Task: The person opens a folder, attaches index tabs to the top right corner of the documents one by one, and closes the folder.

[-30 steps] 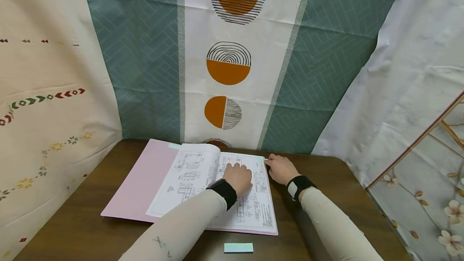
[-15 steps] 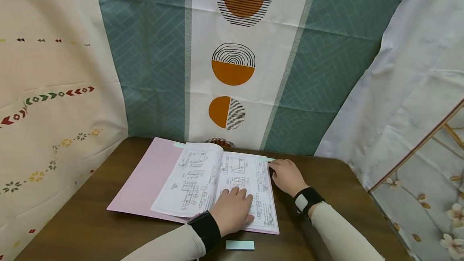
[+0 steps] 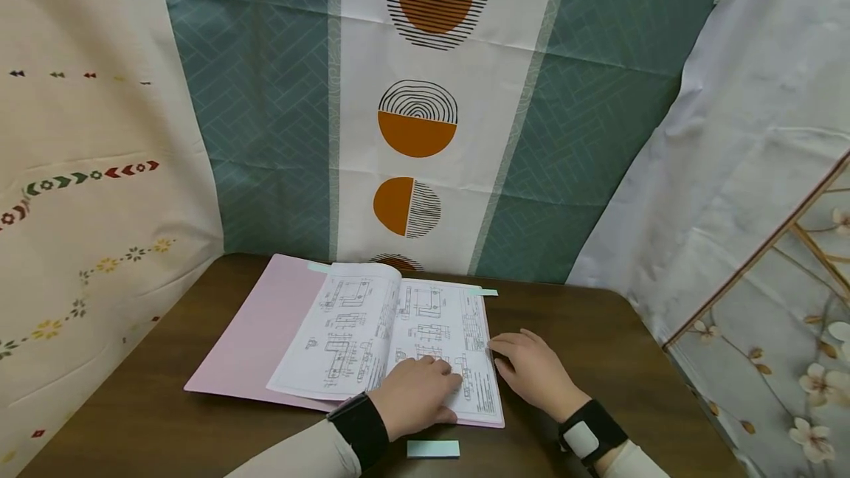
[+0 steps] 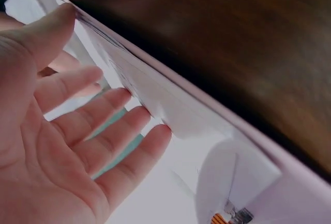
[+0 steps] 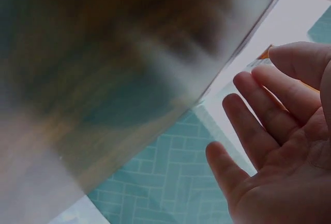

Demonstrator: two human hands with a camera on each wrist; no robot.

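Note:
A pink folder (image 3: 249, 341) lies opened out on the table, holding white sheets printed with technical drawings. One sheet (image 3: 332, 323) is turned to the left; the right-hand page (image 3: 458, 308) lies flat. My left hand (image 3: 415, 393) rests on the lower part of that page with its fingers loosely extended, as the left wrist view also shows. My right hand (image 3: 534, 375) is at the page's right edge, fingers extended and holding nothing. From the page's upper right edge a pale green sticky tab (image 3: 488, 292) juts out. Another pale green tab (image 3: 318, 266) is at the top of the folder's left side.
A small pad of pale green sticky notes (image 3: 433, 449) lies in front of the folder, close to my left hand. The brown wooden table (image 3: 571, 316) backs onto a patterned cloth (image 3: 279, 131). Printed cloths also hang at both sides.
My right hand has left the tab at the upper right corner and moved down along the page edge. My left hand has slid down the page toward me. The tab now sticks out uncovered.

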